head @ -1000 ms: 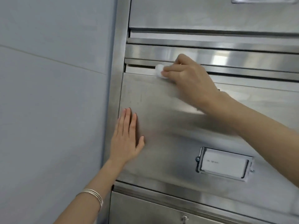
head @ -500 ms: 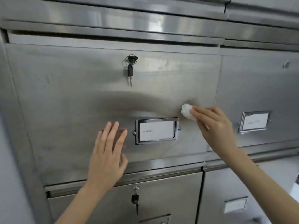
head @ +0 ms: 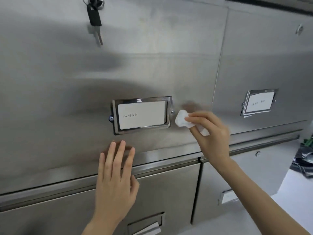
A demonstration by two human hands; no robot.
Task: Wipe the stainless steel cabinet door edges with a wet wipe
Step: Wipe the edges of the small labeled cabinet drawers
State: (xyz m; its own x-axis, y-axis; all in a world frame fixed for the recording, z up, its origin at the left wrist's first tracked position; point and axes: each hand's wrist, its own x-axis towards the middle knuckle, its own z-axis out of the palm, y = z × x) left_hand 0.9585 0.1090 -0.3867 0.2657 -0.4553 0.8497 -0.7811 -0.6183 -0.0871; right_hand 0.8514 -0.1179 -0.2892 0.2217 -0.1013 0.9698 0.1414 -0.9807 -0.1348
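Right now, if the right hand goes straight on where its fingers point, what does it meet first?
Probably the label holder, at its right rim: the right hand points its wet wipe leftward along the cabinet door, and the holder lies just ahead.

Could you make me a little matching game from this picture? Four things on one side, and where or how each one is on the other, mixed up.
Things:
1. wet wipe
2. key
3. left hand
4. label card

States:
A. hangs near the top of the cabinet door
B. pinched in the right hand
C. sits in a shiny metal frame
D. fingers straight, below the metal frame

Pairs: 1-B, 2-A, 3-D, 4-C
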